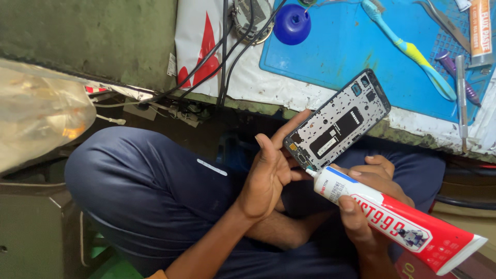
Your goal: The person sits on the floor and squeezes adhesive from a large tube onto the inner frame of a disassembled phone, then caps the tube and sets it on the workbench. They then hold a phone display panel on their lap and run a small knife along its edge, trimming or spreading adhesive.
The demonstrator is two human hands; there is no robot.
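Glue nozzle at the lower edge of the phone frame, held over my lap.

My left hand [268, 178] props the bare phone frame [337, 123] from behind, fingers [289, 132] curled around its lower end, so it sits tilted above my knees, just off the edge of the counter [268, 85]. My right hand [369, 204] is wrapped tight round the red-and-white glue tube [398, 219], its tip touching the frame's bottom corner. I judge the risk is a hard squeeze: too much glue could flood the small openings or run onto my fingers. With the frame only propped, not clamped, it could also tip and smear the bead. The blue mat [341, 46], toothbrush [408, 49] and tweezers [461, 88] lie well apart on the counter.
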